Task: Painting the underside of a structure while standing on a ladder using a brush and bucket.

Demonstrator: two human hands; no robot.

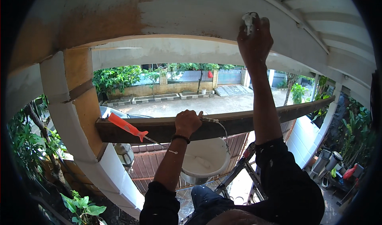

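We have 2 hands up, well apart. Our R hand (256, 36) is high, fingers closed round a small, white-coated tool (249, 22) against the broad grey-white painted beam (191, 14); can't tell what kind of tool, as the coating & fingers hide it. Our L hand (188, 123) is bent over the top edge of the long dark-brown beam (238, 123); can't tell if it also grips the thin curved bucket handle (223, 130) just beside it.

Main container: a round, open white bucket (219, 155), just below the dark beam, R of our L forearm. Inside we see thick white paint-like stuff (199, 163), w/ smears up the wall.

An orange-handled tool w/ a thin metal rod (126, 126) lies aslant across the dark beam, L of our L hand. Far off, 1 small white pail (203, 92) stands by the street; can't see its contents.
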